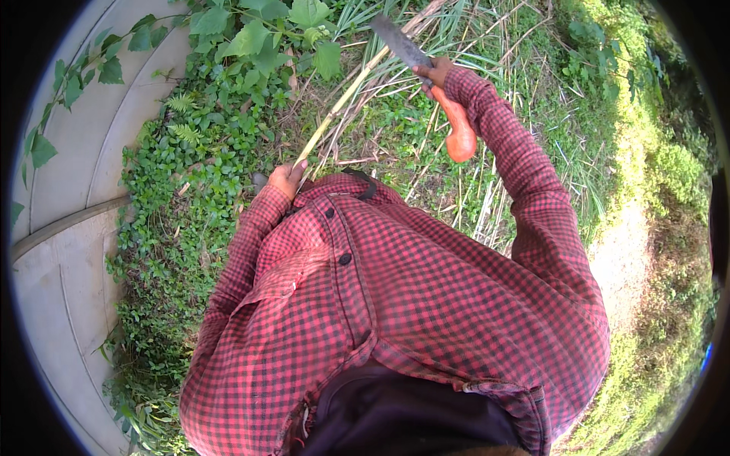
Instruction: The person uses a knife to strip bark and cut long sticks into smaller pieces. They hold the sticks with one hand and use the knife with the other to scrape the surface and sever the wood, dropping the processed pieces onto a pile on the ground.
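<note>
My left hand (287,179) is closed around the lower end of a long yellowish stalk (334,114), close to the front of my shirt. From there the stalk slants up and to the right, into the cut stems. Farther out, my right hand (435,72) grips a machete with a dark, worn blade (400,42) and a curved orange handle (458,131). Its fingers wrap where the blade meets the handle, and most of the handle hangs free below. The blade points up and left, its lower part over or beside the stalk's far part; contact cannot be made out.
Dry stems and long grass blades (487,30) lie scattered on the ground ahead. Low leafy plants (205,220) cover the left side, beside a pale curved wall (65,167). A vine (258,38) overhangs at the upper left. Sunlit greenery (669,175) runs along the right.
</note>
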The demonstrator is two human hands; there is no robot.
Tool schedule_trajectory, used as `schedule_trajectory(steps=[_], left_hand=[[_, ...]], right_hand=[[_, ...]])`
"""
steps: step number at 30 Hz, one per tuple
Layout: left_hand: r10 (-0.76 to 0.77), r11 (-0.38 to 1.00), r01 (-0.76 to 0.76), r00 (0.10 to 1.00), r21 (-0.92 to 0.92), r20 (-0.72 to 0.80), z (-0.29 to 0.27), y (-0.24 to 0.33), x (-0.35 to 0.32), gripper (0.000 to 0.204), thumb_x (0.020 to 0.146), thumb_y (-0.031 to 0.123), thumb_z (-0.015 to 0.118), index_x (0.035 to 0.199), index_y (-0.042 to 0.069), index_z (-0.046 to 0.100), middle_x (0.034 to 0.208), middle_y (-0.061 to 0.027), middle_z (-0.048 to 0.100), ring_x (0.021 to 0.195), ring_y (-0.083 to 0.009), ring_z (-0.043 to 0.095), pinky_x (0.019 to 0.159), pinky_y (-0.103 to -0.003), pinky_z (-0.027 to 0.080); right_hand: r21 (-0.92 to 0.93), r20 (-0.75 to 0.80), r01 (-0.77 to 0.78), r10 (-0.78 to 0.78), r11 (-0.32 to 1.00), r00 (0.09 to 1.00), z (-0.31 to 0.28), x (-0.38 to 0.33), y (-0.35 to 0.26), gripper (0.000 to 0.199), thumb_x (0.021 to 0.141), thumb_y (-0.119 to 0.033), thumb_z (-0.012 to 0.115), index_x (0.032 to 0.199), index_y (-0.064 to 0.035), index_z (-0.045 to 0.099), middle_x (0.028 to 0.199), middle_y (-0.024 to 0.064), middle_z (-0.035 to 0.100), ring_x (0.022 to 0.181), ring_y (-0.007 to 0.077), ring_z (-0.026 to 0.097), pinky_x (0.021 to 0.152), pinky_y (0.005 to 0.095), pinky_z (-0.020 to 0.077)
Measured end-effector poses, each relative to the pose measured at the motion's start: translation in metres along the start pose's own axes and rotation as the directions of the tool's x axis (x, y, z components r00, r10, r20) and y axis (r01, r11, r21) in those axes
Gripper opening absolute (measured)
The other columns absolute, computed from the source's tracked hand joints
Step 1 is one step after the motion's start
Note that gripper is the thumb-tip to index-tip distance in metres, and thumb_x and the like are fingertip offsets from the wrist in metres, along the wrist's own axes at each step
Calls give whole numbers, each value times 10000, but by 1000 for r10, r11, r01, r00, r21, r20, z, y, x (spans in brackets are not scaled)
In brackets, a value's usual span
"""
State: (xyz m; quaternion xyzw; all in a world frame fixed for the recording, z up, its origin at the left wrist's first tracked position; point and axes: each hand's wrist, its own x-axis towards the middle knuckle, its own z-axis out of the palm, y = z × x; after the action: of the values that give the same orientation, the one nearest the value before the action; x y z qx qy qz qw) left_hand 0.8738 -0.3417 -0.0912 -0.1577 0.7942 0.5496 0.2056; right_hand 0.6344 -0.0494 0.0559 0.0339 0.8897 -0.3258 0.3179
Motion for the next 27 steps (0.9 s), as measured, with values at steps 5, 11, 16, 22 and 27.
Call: schedule_trajectory(steps=[5,11,16,22,27], left_hand=[[-60,997,58,997,41,39,6,-5,-2,459,864,456,519,843,14,640,642,-110,572,626,-190,534,635,-334,429],[-108,992,97,984,83,144,13,-8,-2,522,866,502,455,974,22,631,796,-186,622,772,-282,605,729,-364,446],[-90,994,76,972,75,218,15,-15,4,557,864,524,435,941,5,624,748,-184,601,746,-298,581,715,-388,432],[-66,997,71,978,-15,197,8,-21,2,561,859,522,450,891,-14,613,697,-152,573,682,-247,548,673,-371,418],[81,987,-58,985,-149,155,-1,-13,10,473,887,443,459,955,-4,600,691,-63,545,642,-167,488,641,-321,409]], right_hand=[[-168,353,-66,123,984,928,-5,1,-9,435,863,-350,570,1049,39,514,602,56,571,441,135,537,418,285,451],[-274,277,-174,250,946,928,5,2,-25,450,841,-388,590,996,25,502,600,57,568,425,134,526,403,277,454],[-318,529,-126,286,940,799,14,14,-31,436,867,-393,551,1008,17,503,609,46,565,437,126,525,409,270,455],[-295,198,-334,399,896,895,39,4,-42,434,847,-353,594,991,46,501,573,59,540,420,136,515,380,270,446],[-45,624,-128,128,991,771,80,-33,-8,434,836,-385,603,1023,-2,521,583,41,546,444,123,531,416,265,446]])
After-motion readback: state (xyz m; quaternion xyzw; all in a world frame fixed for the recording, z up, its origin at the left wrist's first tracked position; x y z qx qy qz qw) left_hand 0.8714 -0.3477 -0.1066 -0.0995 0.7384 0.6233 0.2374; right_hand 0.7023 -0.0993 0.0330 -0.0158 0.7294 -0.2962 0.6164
